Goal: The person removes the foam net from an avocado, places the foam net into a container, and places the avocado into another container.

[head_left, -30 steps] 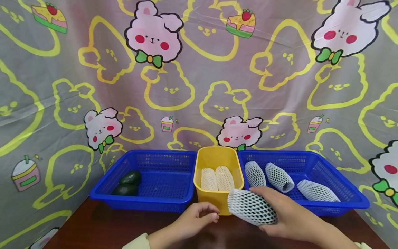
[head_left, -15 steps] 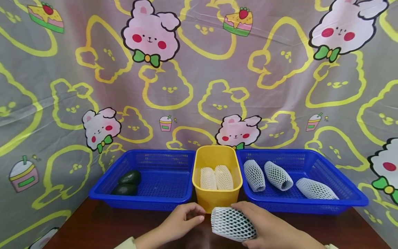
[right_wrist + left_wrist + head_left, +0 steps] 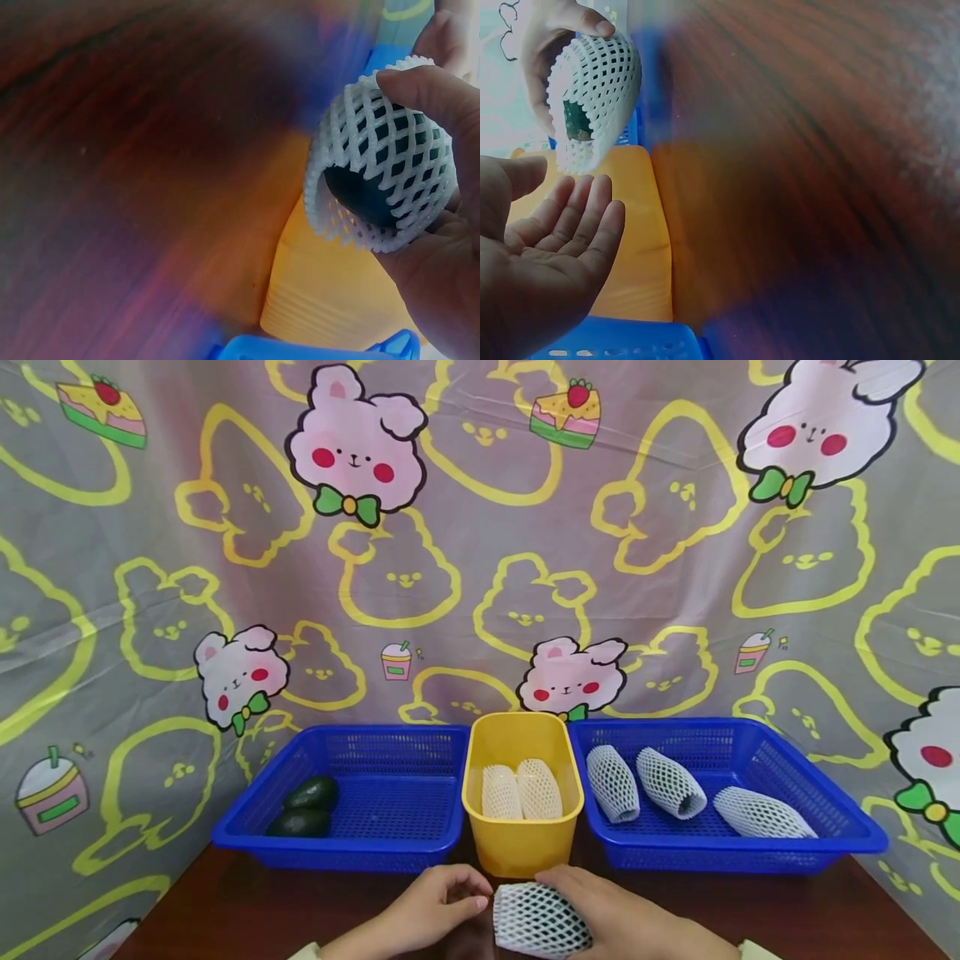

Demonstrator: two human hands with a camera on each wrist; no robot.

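Note:
My right hand grips a dark green avocado wrapped in a white foam net sleeve, low over the table in front of the yellow bin. In the right wrist view the avocado shows through the sleeve's open end, with the thumb lying over the mesh. My left hand is just left of the sleeve, holding nothing. Its fingers are spread and slightly bent in the left wrist view, close to the sleeve's edge; whether they touch it I cannot tell.
The yellow bin holds two cream net sleeves. Two bare avocados lie in the left blue basket. Three sleeved avocados lie in the right blue basket. A patterned cloth hangs behind.
My right hand has carried the sleeved avocado left and down, away from the right basket and toward my left hand. The left hand has shifted slightly left and down.

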